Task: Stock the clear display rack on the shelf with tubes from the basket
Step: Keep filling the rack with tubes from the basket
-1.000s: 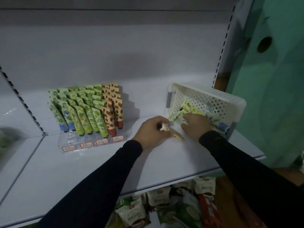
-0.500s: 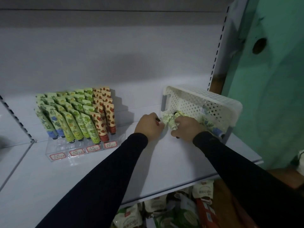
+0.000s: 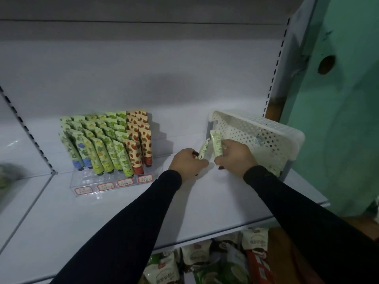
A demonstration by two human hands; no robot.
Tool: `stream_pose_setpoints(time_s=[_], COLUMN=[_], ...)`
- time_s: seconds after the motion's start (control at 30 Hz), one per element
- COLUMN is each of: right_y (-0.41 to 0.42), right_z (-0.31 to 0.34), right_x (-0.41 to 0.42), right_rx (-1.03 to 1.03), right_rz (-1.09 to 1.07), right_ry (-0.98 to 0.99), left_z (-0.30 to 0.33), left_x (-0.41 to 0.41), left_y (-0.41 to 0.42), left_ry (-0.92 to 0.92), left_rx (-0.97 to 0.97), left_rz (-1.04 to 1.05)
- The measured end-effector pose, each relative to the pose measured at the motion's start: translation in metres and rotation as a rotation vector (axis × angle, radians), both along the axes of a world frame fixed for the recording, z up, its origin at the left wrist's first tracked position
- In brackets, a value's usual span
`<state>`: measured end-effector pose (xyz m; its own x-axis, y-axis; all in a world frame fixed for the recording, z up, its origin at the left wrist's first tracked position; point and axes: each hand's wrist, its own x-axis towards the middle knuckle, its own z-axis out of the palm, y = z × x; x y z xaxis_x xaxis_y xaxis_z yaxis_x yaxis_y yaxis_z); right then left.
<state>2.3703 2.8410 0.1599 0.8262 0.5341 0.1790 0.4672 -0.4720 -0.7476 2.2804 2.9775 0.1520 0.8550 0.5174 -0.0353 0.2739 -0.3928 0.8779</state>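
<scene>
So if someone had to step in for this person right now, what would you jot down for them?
Left hand: closed on a pale green tube.
Right hand: closed on a second tube, held upright just outside the white basket.
Clear display rack: at the shelf's left, rows already mostly full, blue, green and red tubes standing in it.
Done: two tubes picked up.
Left: carry both across to the rack, slot them in, then check the basket; what remains inside is hard to see.

Tubes [image 3: 215, 145] now raised, clear of basket [image 3: 266, 128]
</scene>
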Motion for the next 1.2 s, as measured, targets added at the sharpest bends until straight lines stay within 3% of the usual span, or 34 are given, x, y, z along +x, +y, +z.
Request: stream_pose_setpoints(time_s=[0.17, 0.27, 0.4, 0.47, 0.63, 0.77, 1.0, 1.2], right_y=[0.004, 0.008, 0.016, 0.019, 0.027, 0.032, 0.058, 0.096], right_z=[0.013, 0.017, 0.019, 0.02, 0.029, 0.037, 0.052, 0.064], right_x=[-0.02, -0.035, -0.05, -0.058, -0.082, -0.1, -0.128, -0.146], right_rx=[0.074, 0.199, 0.477, 0.523, 0.394, 0.266, 0.275, 0.269], right_rz=[0.03, 0.037, 0.032, 0.06, 0.202, 0.28, 0.4, 0.368], right_ry=[0.066, 0.272, 0.698, 0.788, 0.654, 0.364, 0.142, -0.012], left_z=[0.011, 0.015, 0.015, 0.018, 0.021, 0.016, -0.006, -0.011], left_x=[-0.035, -0.062, -0.097, -0.115, -0.16, -0.192, -0.225, -0.24], left_y=[0.005, 0.011, 0.02, 0.024, 0.039, 0.058, 0.097, 0.122], left_ry=[-0.056, -0.068, -0.104, -0.112, -0.18, -0.227, -0.341, -0.46], left_rx=[-0.099, -0.07, -0.069, -0.073, -0.029, -0.026, -0.187, -0.263], left_rz=[-0.02, -0.032, -0.021, -0.026, 0.035, 0.158, 0.485, 0.599])
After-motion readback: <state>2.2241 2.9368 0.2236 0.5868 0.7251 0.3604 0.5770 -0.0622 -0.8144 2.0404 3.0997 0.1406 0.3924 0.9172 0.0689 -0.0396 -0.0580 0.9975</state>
